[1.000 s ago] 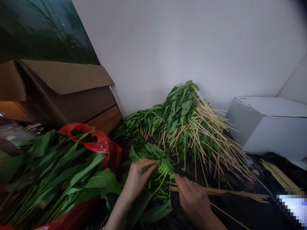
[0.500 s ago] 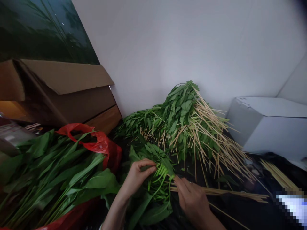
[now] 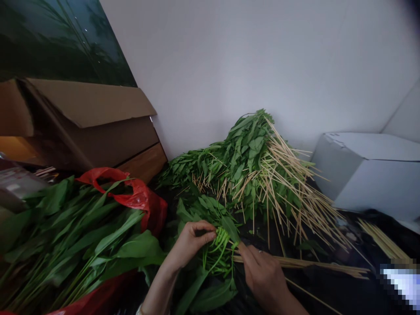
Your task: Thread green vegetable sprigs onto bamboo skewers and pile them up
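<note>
My left hand (image 3: 192,245) is closed in a pinch, thumb and forefinger meeting at the upper edge of a small row of bright green stems (image 3: 222,238). The stems appear threaded on a thin bamboo skewer, mostly hidden by them and by my fingers. My right hand (image 3: 262,271) is closed around the skewer's right side, its fingertips beside the green stem ends. Broad green leaves (image 3: 213,295) and cut stems lie beneath both hands. Behind my right hand, a bundle of loose bamboo skewers (image 3: 315,264) stretches to the right.
Skewered leaf bunches (image 3: 247,146) are heaped against the white wall, their bamboo sticks (image 3: 302,192) pointing right. At left, a red plastic bag (image 3: 147,203) holds long leafy stems (image 3: 82,245), below a cardboard box (image 3: 95,105). A white box (image 3: 377,175) stands at right, near more skewers (image 3: 383,240).
My left hand has shifted slightly right and down along the green stems, its thumb and forefinger closer together. My right hand stays nearly in place.
</note>
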`<state>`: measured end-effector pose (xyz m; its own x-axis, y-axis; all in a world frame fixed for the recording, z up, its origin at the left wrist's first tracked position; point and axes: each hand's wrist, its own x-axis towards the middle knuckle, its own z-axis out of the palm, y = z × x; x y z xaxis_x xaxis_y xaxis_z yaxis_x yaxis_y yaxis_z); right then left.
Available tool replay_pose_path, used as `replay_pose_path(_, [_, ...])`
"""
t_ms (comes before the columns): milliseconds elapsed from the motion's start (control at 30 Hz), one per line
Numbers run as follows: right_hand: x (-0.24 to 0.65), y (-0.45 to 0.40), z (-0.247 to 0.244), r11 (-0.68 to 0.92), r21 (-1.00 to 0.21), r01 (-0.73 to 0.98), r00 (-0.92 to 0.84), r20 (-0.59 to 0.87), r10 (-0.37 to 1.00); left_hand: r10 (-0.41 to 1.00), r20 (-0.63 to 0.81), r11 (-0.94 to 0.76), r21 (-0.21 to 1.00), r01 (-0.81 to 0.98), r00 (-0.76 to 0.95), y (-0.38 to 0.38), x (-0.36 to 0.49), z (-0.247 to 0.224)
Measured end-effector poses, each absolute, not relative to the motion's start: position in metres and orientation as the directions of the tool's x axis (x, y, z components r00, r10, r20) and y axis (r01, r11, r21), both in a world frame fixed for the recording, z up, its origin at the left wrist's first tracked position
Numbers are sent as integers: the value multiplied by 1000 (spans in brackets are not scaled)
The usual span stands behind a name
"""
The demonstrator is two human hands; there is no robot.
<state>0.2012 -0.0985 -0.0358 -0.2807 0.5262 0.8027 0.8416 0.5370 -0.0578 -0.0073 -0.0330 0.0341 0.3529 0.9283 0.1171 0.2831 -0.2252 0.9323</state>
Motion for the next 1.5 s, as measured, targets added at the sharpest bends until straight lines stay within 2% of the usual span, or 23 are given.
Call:
replay_pose_path(233, [202,-96,-36,526,-60,848,-277,795,539,938,118,-235,909,346,327,-32,-6,30])
replay_pose_path(367, [207,-94,-33,507,-63,859,-255,807,532,957,163,-255,872,419,242,-36,-14,35])
replay_pose_path(500, [209,-94,-29,483,-50,874,-237,825,513,915,258,-384,790,477,309,-43,-19,36])
replay_pose_path(633, [211,-94,-23,493,-33,870,-252,828,500,872,265,-473,672,570,411,-46,-17,32])
replay_pose_path(767, [220,-92,-15,454,-19,891,-216,861,460,870,277,-488,588,644,407,-46,-18,31])
replay_pose_path(933, [234,-88,-8,390,20,921,-198,885,422,896,315,-437,498,749,313,-45,-23,30])
replay_pose_path(1033, [246,-86,-6,301,-6,954,-126,900,418,889,361,-433,457,777,283,-43,-26,25])
replay_pose_path(1267, [271,-91,-3,139,-238,961,152,878,455,906,382,-357,461,812,181,-39,-39,9])
replay_pose_path(1333, [270,-92,-3,149,-231,961,139,877,459,890,433,-368,500,784,142,-42,-39,13])
replay_pose_path(1500, [253,-90,-2,328,-69,942,-71,916,396,784,621,-466,595,655,-7,-61,-26,51])
